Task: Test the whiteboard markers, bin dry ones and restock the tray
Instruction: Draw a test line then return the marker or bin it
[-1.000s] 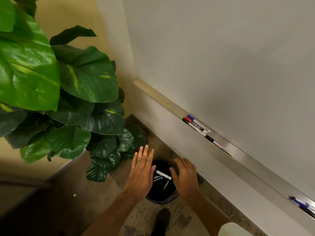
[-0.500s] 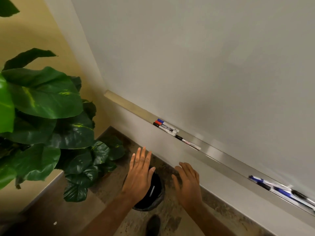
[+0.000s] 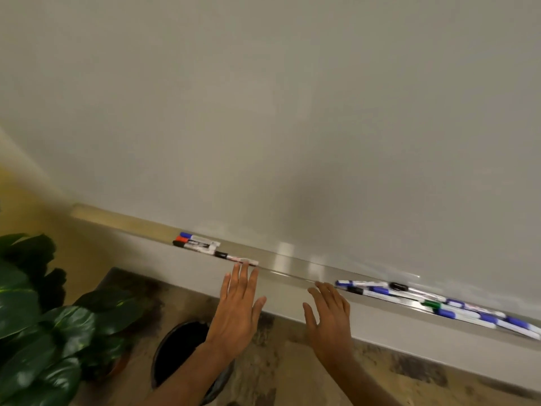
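Metal tray (image 3: 292,263) ran along bottom edge of whiteboard (image 3: 292,112). Small marker cluster (image 3: 199,246) lay in tray's left part; larger marker pile (image 3: 439,300), mostly blue-capped, at its right end. Left hand (image 3: 237,312) flat, fingers straight, empty, fingertips just below tray near cluster. Right hand (image 3: 330,315) spread, empty, below tray's bare middle. Black bin (image 3: 181,353) on floor below tray; plant (image 3: 44,332) further left.
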Available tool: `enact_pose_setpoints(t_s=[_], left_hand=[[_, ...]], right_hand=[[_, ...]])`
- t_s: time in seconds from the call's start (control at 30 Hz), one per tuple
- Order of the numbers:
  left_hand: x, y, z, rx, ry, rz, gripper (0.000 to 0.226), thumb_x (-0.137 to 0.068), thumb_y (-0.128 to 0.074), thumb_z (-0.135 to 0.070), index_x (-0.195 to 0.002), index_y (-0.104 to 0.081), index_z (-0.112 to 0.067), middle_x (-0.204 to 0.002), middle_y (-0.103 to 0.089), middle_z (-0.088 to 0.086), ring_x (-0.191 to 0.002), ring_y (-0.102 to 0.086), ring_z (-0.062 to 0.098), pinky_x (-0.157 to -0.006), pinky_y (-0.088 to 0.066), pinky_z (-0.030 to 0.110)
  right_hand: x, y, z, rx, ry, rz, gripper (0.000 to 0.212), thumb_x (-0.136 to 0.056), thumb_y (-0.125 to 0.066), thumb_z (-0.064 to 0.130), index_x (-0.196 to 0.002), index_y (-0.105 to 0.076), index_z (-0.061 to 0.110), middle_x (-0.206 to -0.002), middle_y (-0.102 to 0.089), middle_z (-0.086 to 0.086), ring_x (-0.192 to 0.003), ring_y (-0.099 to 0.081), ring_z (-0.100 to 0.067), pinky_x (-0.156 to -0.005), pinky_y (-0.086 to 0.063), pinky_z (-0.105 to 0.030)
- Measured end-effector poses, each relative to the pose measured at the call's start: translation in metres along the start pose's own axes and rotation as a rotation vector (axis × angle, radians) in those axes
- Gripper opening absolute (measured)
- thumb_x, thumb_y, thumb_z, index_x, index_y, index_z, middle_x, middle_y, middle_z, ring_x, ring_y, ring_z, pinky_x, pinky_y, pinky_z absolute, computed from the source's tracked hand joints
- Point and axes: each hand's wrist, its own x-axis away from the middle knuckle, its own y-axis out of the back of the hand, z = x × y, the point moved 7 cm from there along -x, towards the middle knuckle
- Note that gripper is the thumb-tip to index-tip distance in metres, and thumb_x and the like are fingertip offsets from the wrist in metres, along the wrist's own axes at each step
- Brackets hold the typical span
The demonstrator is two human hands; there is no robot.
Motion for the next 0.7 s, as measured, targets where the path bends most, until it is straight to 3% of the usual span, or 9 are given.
enact_pose_setpoints(t_s=[0.17,0.3,0.5,0.6,0.7], left_hand=[[-0.032,-0.023,-0.05,-0.003,-0.092,0.038,0.067,-0.106,0.0,-0.059,-0.162,0.011,-0.024,-0.17,0.019,0.002,-0.156,0.021,0.018,-0.126,0.007,0.044],[-0.053,-0.038,-0.075,0.011,-0.128,0.047,0.067,-0.106,-0.004,-0.059,-0.162,0.012,-0.026,-0.169,0.022,-0.002,-0.155,0.022,0.016,-0.125,0.011,0.04],[-0.078,-0.06,-0.093,-0.02,-0.142,0.06,0.066,-0.107,-0.01,-0.057,-0.161,0.016,-0.028,-0.17,0.021,-0.001,-0.156,0.02,0.018,-0.125,0.01,0.04],[-0.088,-0.07,-0.098,-0.036,-0.145,0.059,0.067,-0.108,-0.013,-0.054,-0.162,0.013,-0.025,-0.171,0.018,0.002,-0.156,0.019,0.019,-0.125,0.009,0.04],[-0.094,-0.076,-0.1,-0.03,-0.149,0.053,0.067,-0.108,-0.014,-0.053,-0.161,0.016,-0.026,-0.17,0.02,0.001,-0.156,0.02,0.02,-0.125,0.009,0.041]], right_hand=[[-0.007,0.027,-0.05,0.064,-0.077,-0.054,0.04,-0.097,-0.046,0.038,-0.128,-0.062,0.018,-0.139,-0.059,-0.004,-0.136,-0.045,-0.024,-0.113,-0.029,-0.043],[-0.014,0.039,-0.081,0.12,-0.137,-0.059,0.039,-0.094,-0.055,0.032,-0.129,-0.061,0.017,-0.137,-0.06,-0.005,-0.133,-0.05,-0.028,-0.111,-0.031,-0.045],[-0.027,0.043,-0.11,0.156,-0.14,-0.054,0.036,-0.095,-0.053,0.028,-0.128,-0.061,0.017,-0.135,-0.061,-0.005,-0.131,-0.051,-0.028,-0.11,-0.029,-0.042],[-0.041,0.036,-0.117,0.16,-0.1,-0.047,0.03,-0.091,-0.065,0.019,-0.121,-0.066,0.013,-0.125,-0.067,-0.007,-0.121,-0.059,-0.03,-0.105,-0.037,-0.042],[-0.056,0.016,-0.126,0.199,-0.078,0.064,0.038,-0.078,-0.081,0.01,-0.114,-0.07,0.012,-0.116,-0.071,-0.008,-0.114,-0.063,-0.031,-0.099,-0.048,-0.045]])
